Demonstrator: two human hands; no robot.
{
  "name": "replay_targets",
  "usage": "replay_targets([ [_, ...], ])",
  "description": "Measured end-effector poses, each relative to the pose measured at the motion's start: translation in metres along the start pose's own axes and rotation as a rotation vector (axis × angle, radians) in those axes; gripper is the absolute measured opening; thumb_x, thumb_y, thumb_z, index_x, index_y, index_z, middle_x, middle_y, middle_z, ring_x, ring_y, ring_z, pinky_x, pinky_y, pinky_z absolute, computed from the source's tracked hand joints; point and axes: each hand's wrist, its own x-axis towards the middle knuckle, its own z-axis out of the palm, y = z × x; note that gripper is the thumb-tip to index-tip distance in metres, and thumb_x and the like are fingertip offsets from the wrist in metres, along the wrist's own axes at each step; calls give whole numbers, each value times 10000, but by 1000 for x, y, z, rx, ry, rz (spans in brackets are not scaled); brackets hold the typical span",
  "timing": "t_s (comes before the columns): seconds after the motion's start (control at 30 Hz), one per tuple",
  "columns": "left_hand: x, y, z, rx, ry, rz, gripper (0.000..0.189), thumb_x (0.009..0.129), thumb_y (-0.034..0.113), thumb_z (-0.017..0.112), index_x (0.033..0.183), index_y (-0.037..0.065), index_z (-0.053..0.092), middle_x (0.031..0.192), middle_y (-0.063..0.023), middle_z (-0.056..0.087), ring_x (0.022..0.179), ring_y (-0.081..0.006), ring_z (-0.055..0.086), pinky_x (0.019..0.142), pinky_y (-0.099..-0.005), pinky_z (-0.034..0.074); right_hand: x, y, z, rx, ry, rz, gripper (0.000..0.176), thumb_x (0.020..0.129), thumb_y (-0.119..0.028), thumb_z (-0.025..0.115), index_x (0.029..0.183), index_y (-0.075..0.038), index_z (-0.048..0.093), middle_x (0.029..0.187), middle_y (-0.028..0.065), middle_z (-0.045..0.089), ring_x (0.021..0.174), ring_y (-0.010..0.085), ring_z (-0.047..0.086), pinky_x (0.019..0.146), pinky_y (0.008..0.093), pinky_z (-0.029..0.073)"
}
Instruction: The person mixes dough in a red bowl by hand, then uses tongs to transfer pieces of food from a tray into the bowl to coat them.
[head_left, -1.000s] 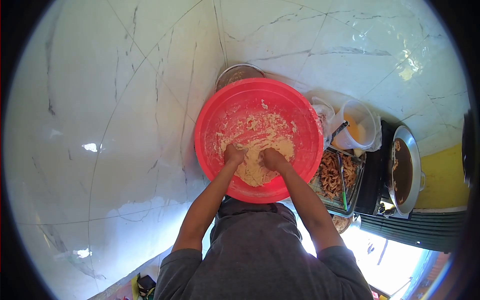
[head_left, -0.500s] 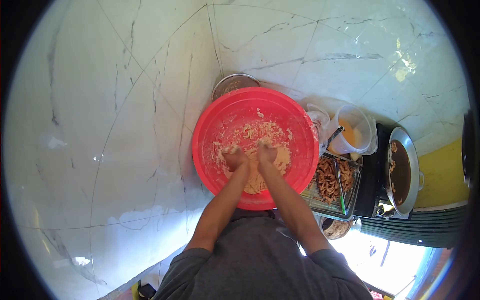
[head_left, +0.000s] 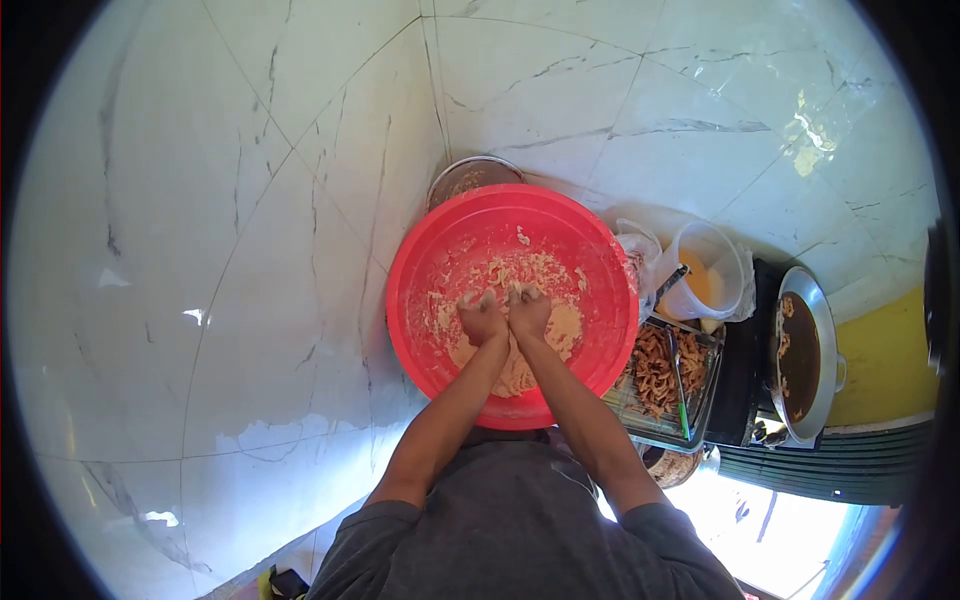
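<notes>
Both of my hands are inside a large red basin (head_left: 410, 300) that holds pale flour (head_left: 563, 325) and clumpy, flour-coated pieces (head_left: 515, 268). My left hand (head_left: 483, 319) is closed, its fingers curled and whitened at the tips. Right beside it, my right hand (head_left: 528, 313) is also closed, with flour on its fingers. Both are over the middle of the basin, nearly touching each other. What lies inside the fingers is too small and hidden to make out.
Right of the basin, a rack tray (head_left: 655, 435) bears brown fried strips (head_left: 657, 370) and green-tipped tongs (head_left: 679, 385). Behind it stands a clear tub (head_left: 735, 265) of yellow liquid. Farther right is a pan (head_left: 828, 350) of dark oil. A metal-rimmed container (head_left: 470, 175) sits behind the basin.
My hands have come closer together, the left moving right and the right slightly left. Their fingers show more curled, near the clumped pieces. The whole view has shifted slightly.
</notes>
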Motion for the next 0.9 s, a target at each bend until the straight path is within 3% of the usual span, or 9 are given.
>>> replay_targets([
  [0.17,17,28,-7,542,-95,344,434,807,271,601,1202,113,512,1109,-148,621,1050,-314,585,866,-415,454,29,-13,-15,-230,-217,-40,218,811,-105,614,1002,0,633,873,108,668,819,167,629,725,314,478],
  [0.27,52,-9,-24,894,-668,217,428,785,241,602,1183,100,533,1169,-171,586,1070,-311,576,879,-423,455,16,-5,-43,-893,-437,-87,304,748,-103,661,1045,-45,635,929,136,670,887,230,643,776,334,485],
  [0.33,40,-16,-48,1288,-861,466,458,710,264,680,1121,81,589,1128,-175,607,1037,-308,595,854,-420,478,6,4,-65,-1056,-852,-86,410,669,-138,720,1064,-72,634,993,145,661,946,267,632,809,346,491],
  [0.4,23,-17,-61,1420,-1048,493,510,616,280,766,1046,42,627,1053,-171,640,970,-300,627,800,-403,507,-7,4,-73,-1183,-1178,-68,519,605,-172,770,1088,-52,621,991,154,662,914,260,642,781,340,509],
  [0.5,9,-29,-59,1369,-1260,529,534,538,289,821,963,11,656,958,-160,668,901,-297,648,755,-392,524,-24,-20,-68,-1242,-1342,114,590,583,-191,787,1128,-50,610,982,168,662,883,266,651,749,339,522],
  [0.6,13,-26,-53,1229,-1415,230,479,563,285,812,913,-3,659,905,-162,673,867,-303,651,745,-390,520,-14,-9,-70,-1183,-1391,166,544,594,-185,785,1091,-33,625,944,165,670,833,259,660,728,329,525],
  [0.7,28,-24,-53,1081,-1341,196,393,632,273,777,863,-19,652,872,-187,666,850,-320,648,739,-391,511,-1,-21,-81,-1051,-1172,257,444,621,-178,768,1011,-7,641,907,166,669,821,249,659,711,333,522],
  [0.77,37,-26,-51,1011,-1160,383,350,672,252,749,850,-29,640,870,-203,658,848,-328,645,735,-395,504,6,-22,-86,-1297,-848,-41,382,658,-172,710,992,-3,636,894,161,665,815,278,655,722,336,523],
  [0.9,48,-36,-49,829,-949,664,237,730,214,700,791,-8,644,668,-170,621,658,-256,637,595,-386,473,34,10,-91,-1127,-928,59,333,699,-183,672,986,-19,631,933,187,656,877,313,641,772,357,512],
])
